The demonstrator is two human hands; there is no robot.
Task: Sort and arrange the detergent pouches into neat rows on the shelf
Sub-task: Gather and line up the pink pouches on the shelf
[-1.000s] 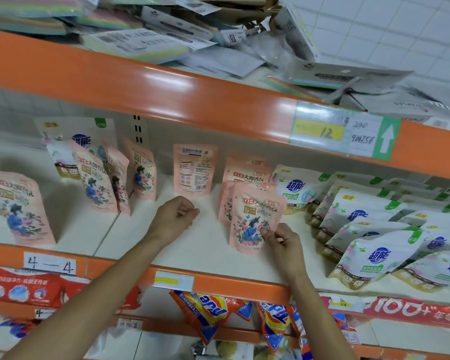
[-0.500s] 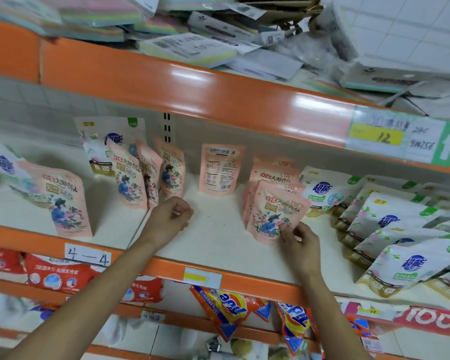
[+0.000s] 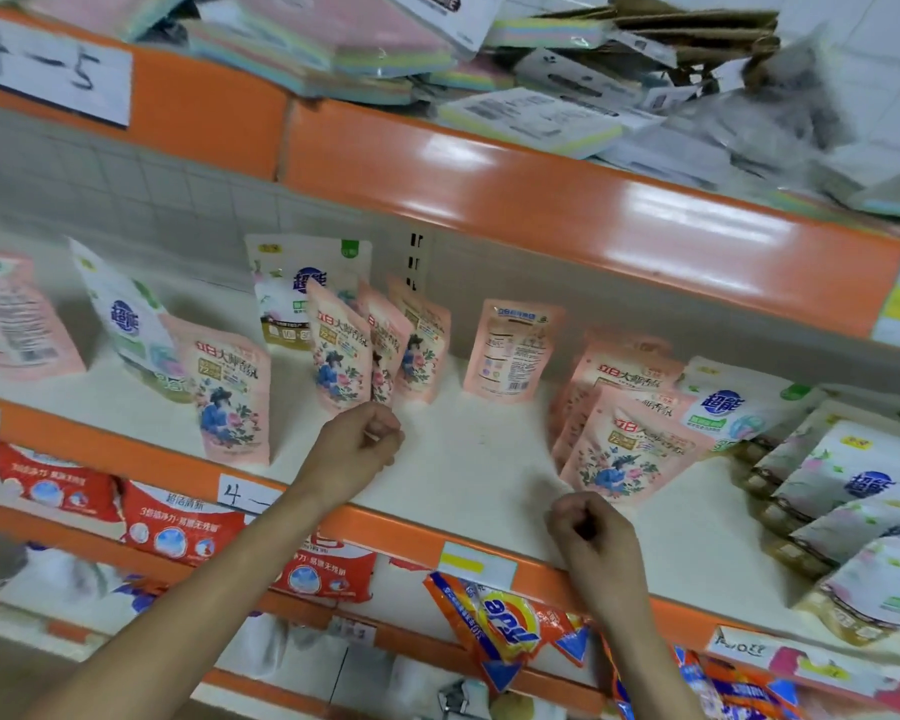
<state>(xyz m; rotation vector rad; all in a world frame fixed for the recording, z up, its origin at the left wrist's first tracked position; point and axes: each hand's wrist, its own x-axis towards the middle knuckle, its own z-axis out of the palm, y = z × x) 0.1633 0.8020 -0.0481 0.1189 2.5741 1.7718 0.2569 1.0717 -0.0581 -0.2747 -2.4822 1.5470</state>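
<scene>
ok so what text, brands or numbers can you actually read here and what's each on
"4-5": handwritten paper label on the upper orange rail.
"4-": handwritten label on the lower rail, cut off by an arm.
"超能": white pouch.
"立白": pink pouch.
Upside-down brand on the orange bag: unclear.
Fine print: too blurred.

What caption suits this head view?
Both hands, left and right, loosely closed and empty before pink detergent pouches standing on shelf.
</scene>
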